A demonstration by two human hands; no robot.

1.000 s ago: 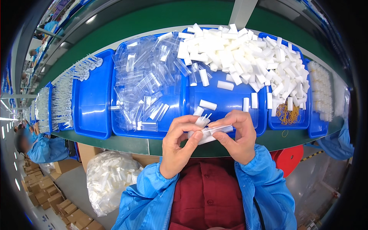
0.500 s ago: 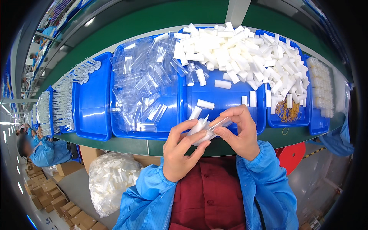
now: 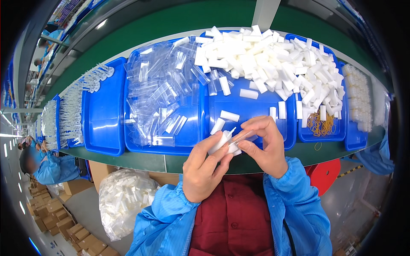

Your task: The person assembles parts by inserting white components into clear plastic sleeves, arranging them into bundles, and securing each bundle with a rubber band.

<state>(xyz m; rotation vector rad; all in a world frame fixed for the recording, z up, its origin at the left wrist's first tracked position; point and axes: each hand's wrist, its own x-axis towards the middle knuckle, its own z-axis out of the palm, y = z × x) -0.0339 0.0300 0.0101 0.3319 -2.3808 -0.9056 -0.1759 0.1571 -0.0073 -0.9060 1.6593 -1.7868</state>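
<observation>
Above the table's near edge, my left hand is closed around a white piece with a thin stem sticking up. More white material shows below its fingertips; whether it is one piece or more I cannot tell. Between the thumb and fingers of my right hand, a transparent plastic sleeve is pinched, its left end against the white piece. Loose white cylinders lie in the blue tray just beyond my hands. A big heap of the same cylinders rises at the far right.
Transparent sleeves fill the blue tray to the left. Yellow rubber bands lie in a right-hand tray. Farther left are a blue tray and rows of transparent stemmed parts. A bag of white pieces stands below; a co-worker sits left.
My hands have shifted slightly, and the sleeve in my right hand is tilted a little differently against the white piece. The trays and heaps look the same.
</observation>
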